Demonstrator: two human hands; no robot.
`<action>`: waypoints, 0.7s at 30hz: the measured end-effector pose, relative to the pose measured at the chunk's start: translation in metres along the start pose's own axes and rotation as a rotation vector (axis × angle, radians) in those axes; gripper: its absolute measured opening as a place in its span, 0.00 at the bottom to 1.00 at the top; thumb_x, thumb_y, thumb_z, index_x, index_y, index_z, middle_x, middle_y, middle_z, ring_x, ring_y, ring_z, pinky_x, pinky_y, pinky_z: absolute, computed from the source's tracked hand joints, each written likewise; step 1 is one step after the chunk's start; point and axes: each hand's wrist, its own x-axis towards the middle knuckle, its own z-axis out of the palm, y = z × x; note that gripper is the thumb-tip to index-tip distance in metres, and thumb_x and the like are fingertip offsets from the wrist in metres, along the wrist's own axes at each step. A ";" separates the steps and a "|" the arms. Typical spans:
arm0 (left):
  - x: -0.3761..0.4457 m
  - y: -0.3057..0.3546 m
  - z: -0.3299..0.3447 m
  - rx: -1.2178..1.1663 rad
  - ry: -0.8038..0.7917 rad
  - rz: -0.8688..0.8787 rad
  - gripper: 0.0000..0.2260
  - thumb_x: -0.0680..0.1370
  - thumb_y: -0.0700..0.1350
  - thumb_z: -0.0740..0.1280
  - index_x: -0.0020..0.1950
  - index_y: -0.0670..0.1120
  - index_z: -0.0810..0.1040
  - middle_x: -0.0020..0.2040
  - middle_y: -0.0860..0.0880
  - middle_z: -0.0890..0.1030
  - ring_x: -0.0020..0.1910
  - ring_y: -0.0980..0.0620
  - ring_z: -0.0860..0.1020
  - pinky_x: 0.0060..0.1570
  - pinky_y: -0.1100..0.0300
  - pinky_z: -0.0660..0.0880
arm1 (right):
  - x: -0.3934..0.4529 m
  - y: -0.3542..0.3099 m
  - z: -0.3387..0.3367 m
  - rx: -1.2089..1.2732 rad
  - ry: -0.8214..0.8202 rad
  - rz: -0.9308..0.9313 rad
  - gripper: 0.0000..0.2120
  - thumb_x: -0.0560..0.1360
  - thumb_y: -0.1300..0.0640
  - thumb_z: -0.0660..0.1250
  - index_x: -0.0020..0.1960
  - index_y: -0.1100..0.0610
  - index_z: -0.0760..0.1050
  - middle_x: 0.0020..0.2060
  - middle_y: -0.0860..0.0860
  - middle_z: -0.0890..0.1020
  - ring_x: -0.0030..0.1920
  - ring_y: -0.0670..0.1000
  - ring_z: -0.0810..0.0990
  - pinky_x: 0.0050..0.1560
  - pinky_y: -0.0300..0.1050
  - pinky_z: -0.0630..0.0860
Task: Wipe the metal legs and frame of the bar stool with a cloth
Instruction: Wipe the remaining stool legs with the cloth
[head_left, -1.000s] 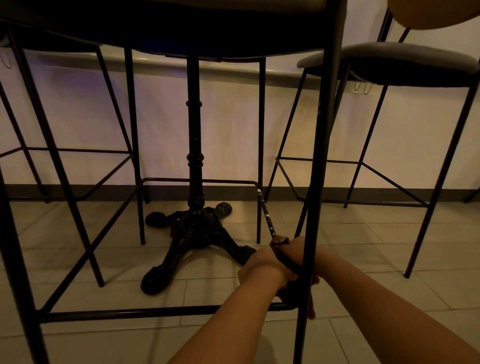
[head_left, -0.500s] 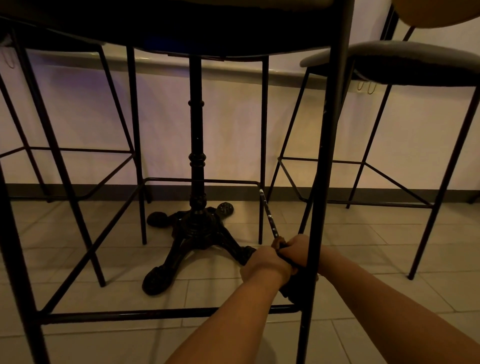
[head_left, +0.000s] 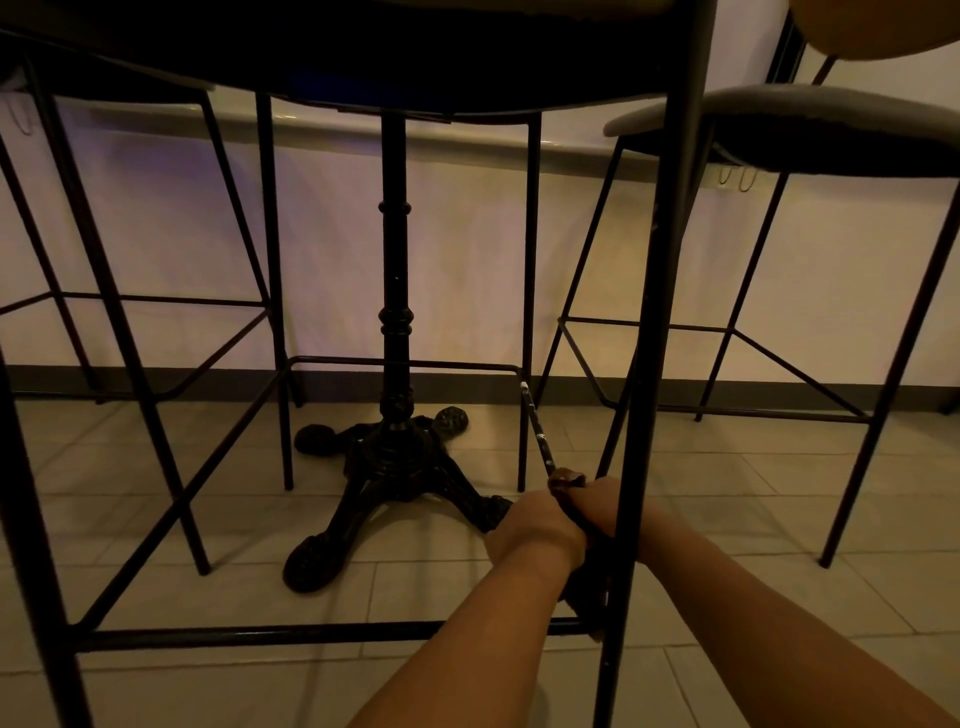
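I look under a black metal bar stool whose near right leg (head_left: 654, 364) runs top to bottom. Its right side footrest bar (head_left: 537, 431), flecked with pale spots, slopes from the far leg down towards me. A dark cloth (head_left: 569, 499) is wrapped around that bar. My left hand (head_left: 535, 530) and my right hand (head_left: 605, 504) both grip the cloth on the bar, side by side, just left of the near leg. The leg hides part of my right hand. The front footrest bar (head_left: 260, 634) runs low across the view.
A cast-iron table pedestal (head_left: 395, 457) with clawed feet stands on the tiled floor behind the stool. Another stool (head_left: 810, 135) is at the right and a further stool frame (head_left: 130, 338) at the left. A pale wall with a dark skirting closes the back.
Both hands with the cloth have slid a little up the side bar, away from me. The view has shifted slightly.
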 end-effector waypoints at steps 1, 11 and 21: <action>-0.001 0.000 0.000 0.013 0.001 -0.005 0.07 0.78 0.47 0.65 0.52 0.47 0.78 0.50 0.47 0.81 0.51 0.47 0.79 0.60 0.51 0.73 | -0.001 0.000 0.000 0.018 0.002 0.010 0.12 0.76 0.47 0.64 0.44 0.56 0.74 0.39 0.54 0.80 0.39 0.52 0.81 0.34 0.42 0.75; 0.001 0.004 -0.004 -0.002 -0.099 -0.002 0.16 0.77 0.44 0.66 0.65 0.49 0.72 0.57 0.44 0.79 0.58 0.45 0.78 0.62 0.49 0.72 | -0.003 -0.004 -0.002 -0.124 -0.018 -0.053 0.12 0.79 0.49 0.62 0.44 0.56 0.74 0.38 0.53 0.80 0.36 0.49 0.80 0.35 0.40 0.75; 0.003 0.001 -0.001 -0.095 -0.145 0.050 0.10 0.78 0.49 0.65 0.55 0.47 0.77 0.54 0.45 0.81 0.56 0.46 0.79 0.62 0.49 0.71 | 0.022 -0.009 -0.005 -0.125 0.062 -0.134 0.09 0.78 0.52 0.64 0.42 0.56 0.76 0.31 0.48 0.74 0.25 0.40 0.72 0.19 0.30 0.67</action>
